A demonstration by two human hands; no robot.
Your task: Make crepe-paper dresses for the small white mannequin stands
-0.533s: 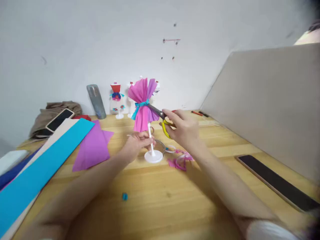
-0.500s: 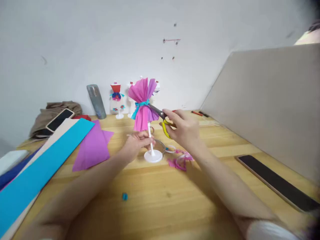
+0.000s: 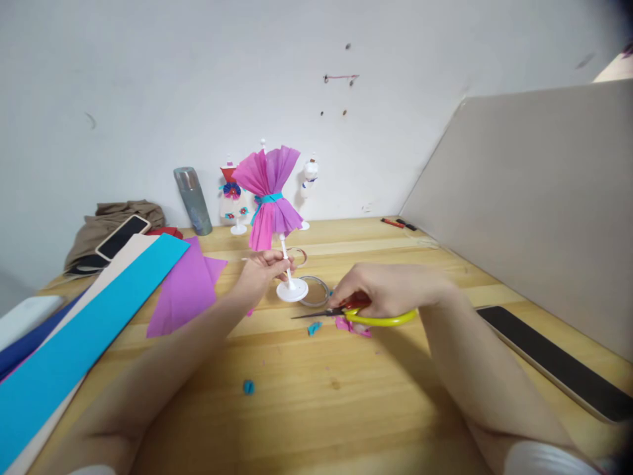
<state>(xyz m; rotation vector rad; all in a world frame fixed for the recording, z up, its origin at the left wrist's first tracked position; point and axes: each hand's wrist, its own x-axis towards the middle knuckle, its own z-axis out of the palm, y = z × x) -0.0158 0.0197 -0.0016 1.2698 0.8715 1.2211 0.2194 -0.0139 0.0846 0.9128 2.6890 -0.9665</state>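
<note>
Landmark piece: one white stand [image 3: 292,290], its round base tilted slightly; whether it touched the table [image 3: 336,409] could not be told.

On the white stand: one gathered paper dress [image 3: 270,188], pink and purple, flared above and below a blue band [image 3: 271,198] at its waist.

Your left hand [image 3: 270,265]: fingers pinching the post of the white stand, below the dress and above the base.

Your right hand [image 3: 390,287]: curled around the handles of one pair of scissors [image 3: 380,320], yellow and red, to the right of the white stand; the blades pointed left, on the near side of its base.

Near the white stand: one grey ring [image 3: 316,305], just right of the base; one blue scrap [image 3: 314,328], nearer you; pink scraps [image 3: 342,324], to the right, partly hidden by the scissors; a second blue scrap [image 3: 248,387], nearer you and to the left.

Left of the white stand: purple paper [image 3: 185,297], and beyond it a long blue sheet [image 3: 99,320].

Behind the white stand: one bottle [image 3: 194,201], to the left; one red-topped figure [image 3: 228,174]; one white figure [image 3: 310,173], to the right.

Well right of the white stand: one dark flat slab [image 3: 548,359].
</note>
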